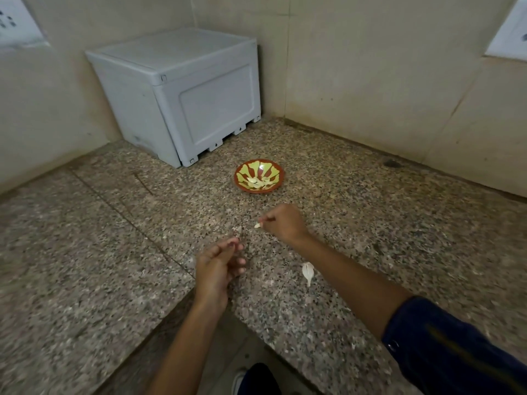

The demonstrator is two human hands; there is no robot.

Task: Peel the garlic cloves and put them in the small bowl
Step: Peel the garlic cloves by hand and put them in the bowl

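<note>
Nearest the camera, the left hand (218,262) hangs loosely curled and holds nothing, while the right hand (282,223) pinches a garlic clove (257,225) above the granite worktop (370,223). A garlic skin (308,272) lies beneath the right forearm. Best to carry the clove forward over the small bowl (259,176), where peeled cloves lie, and release it low.

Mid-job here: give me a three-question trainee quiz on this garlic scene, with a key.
1. True or false: the small bowl already holds peeled cloves.
2. Which hand pinches the garlic clove? A) left hand B) right hand
3. Fill in: the loose garlic skin lies on the ____ countertop.

Key: 1 true; 2 B; 3 granite.
</note>
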